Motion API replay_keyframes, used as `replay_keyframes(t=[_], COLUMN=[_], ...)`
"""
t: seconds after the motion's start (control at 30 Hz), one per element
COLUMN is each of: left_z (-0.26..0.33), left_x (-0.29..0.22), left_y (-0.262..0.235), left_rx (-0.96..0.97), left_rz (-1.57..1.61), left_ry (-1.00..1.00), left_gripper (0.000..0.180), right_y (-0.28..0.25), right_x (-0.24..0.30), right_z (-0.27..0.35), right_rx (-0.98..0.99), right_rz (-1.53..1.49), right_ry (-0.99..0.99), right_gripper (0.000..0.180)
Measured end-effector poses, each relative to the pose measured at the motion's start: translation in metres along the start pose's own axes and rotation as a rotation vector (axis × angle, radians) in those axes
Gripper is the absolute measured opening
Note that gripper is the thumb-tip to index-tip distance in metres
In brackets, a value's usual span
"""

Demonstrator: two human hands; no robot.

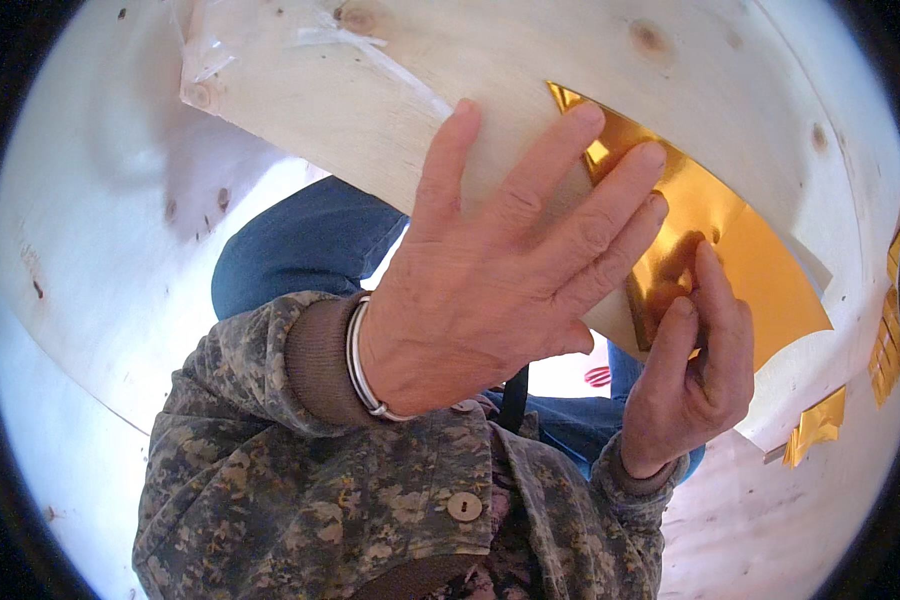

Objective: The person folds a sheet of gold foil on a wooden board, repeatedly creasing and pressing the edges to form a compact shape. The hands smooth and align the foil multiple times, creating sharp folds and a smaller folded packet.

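A shiny gold foil sheet (770, 270) lies on the pale wooden board (340, 120), its lower right edge curved. Across its left part spreads my left hand (500, 240), fingers apart and fingertips resting on the foil and the board. A silver bangle (358, 360) circles that wrist. My right hand (705, 360) is at the sheet's near side, index fingertip and thumb drawn in against the foil, which dents at the fingertip. The other fingers curl under, and what lies between thumb and index is partly hidden.
More gold foil pieces lie at the right: a small stack (817, 425) and folded strips (885, 345). A clear plastic strip (390, 65) is on the board's far left part. My knee in blue jeans (290, 245) shows below the board's near edge.
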State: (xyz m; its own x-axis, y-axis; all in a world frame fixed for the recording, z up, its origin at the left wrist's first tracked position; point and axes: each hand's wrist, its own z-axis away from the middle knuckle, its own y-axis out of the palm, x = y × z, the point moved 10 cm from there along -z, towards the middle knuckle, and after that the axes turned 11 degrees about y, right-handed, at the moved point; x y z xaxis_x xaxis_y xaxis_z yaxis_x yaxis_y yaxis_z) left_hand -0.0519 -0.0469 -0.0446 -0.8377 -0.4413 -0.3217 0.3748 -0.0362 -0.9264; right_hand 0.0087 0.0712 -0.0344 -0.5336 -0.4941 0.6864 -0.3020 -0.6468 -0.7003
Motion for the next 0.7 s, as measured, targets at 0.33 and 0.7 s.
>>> replay_keyframes(t=[0.33, 0.7], left_z=[-0.0021, -0.004], left_x=[-0.0007, -0.0029], left_y=[-0.0013, -0.0018], left_rx=[-0.022, -0.027], left_rz=[0.042, -0.009], left_ry=[-0.003, -0.003], left_gripper=[0.086, 0.084], right_y=[-0.0007, -0.0017], right_x=[-0.0023, -0.0033], right_z=[0.0, -0.0008], right_rx=[0.007, 0.013], right_rz=[0.012, -0.004], right_ry=[-0.02, -0.028], right_gripper=[0.036, 0.037])
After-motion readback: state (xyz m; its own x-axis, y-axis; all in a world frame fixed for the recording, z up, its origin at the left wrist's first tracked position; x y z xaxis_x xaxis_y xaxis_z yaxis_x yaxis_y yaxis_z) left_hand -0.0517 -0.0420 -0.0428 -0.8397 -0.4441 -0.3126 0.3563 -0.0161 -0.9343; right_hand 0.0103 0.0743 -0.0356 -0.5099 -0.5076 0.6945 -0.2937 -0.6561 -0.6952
